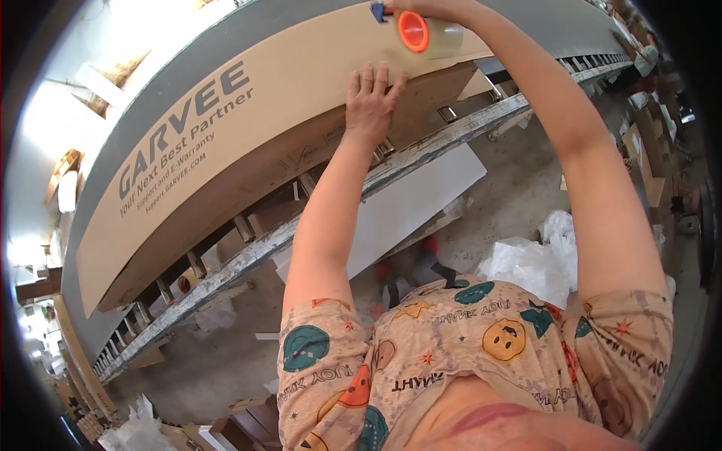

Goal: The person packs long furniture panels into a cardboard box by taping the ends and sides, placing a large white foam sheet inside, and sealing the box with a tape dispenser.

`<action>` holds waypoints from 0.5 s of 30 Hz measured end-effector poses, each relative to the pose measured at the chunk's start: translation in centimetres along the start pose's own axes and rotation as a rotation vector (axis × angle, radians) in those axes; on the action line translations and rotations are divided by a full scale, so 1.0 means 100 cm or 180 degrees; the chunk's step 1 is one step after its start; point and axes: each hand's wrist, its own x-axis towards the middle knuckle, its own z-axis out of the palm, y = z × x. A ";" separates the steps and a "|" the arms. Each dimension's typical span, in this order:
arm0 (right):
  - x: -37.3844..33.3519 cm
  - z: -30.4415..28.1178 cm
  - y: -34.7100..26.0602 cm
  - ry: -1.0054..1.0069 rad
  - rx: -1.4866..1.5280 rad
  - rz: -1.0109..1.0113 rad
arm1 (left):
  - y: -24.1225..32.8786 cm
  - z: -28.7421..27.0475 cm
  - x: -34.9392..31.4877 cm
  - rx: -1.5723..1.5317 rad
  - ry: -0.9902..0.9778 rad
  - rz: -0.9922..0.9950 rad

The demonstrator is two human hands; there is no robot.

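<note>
A long brown cardboard carton point(301, 56) with dark print lies across the roller conveyor in front of me. My left hand point(372, 101) rests on its near top edge, fingers spread and pressed flat, holding nothing. At the far side, my right hand point(432, 7) is closed round the handle of a tape dispenser point(413, 31), partly cut off by the picture's upper edge. The dispenser has an orange hub, a roll of clear tape and a blue end point(378, 12) close to the carton's top. Most of its handle is hidden by my fingers.
The roller conveyor point(263, 246) runs diagonally along the carton with a worn metal rail. Below it lies a flat white sheet point(421, 203). Crumpled clear plastic point(530, 259) lies on the floor at my right. Another person point(645, 56) stands at far right, near more cardboard point(643, 154).
</note>
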 end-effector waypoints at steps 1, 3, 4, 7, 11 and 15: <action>0.001 0.004 -0.010 -0.0297 -0.1193 -0.0228 | 0.001 -0.001 0.000 0.0050 -0.0066 0.0064; 0.005 0.009 0.002 -0.0617 -0.2387 -0.0423 | 0.002 -0.002 0.003 0.0040 -0.0106 0.0082; 0.010 0.016 0.028 -0.0887 -0.1850 -0.0074 | 0.001 -0.004 0.001 0.0062 -0.0160 0.0113; -0.045 0.046 0.062 -0.0673 -0.1003 -0.0095 | -0.013 -0.004 -0.010 -0.0073 -0.0067 -0.0023; -0.156 0.125 0.114 0.0586 -0.1326 0.0154 | -0.011 -0.005 -0.007 0.0113 -0.0112 0.0115; -0.150 0.138 0.111 0.0383 -0.1059 0.0270 | -0.006 -0.015 0.003 -0.0099 -0.0261 0.0004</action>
